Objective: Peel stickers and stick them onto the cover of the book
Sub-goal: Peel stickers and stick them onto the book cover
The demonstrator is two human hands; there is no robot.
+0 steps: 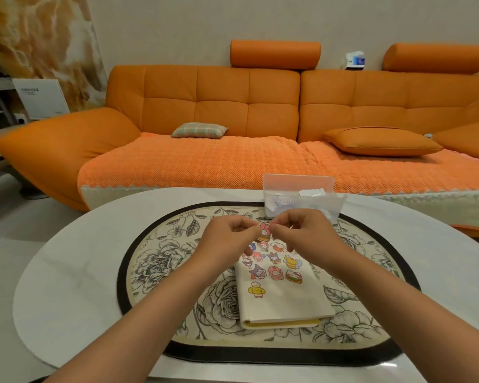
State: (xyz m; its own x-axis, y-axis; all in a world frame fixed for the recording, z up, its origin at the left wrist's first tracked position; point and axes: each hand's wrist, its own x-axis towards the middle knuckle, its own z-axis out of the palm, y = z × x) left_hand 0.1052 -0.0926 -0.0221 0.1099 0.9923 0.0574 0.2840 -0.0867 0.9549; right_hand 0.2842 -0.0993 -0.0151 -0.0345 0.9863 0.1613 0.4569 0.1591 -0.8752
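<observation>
A cream-covered book (282, 297) lies closed on the floral mat, with several cartoon stickers stuck on the upper half of its cover. Above its far edge I hold a small sticker (264, 231) of a pink-eared character on a burger. My left hand (227, 239) pinches the sticker's left side and my right hand (302, 236) pinches its right side, fingertips almost touching. Whether the backing is off cannot be told.
A clear plastic box (302, 200) with paper bits stands just beyond my hands. The floral oval mat (161, 261) lies on a white oval table (67, 272). An orange sofa (233, 111) with cushions fills the background.
</observation>
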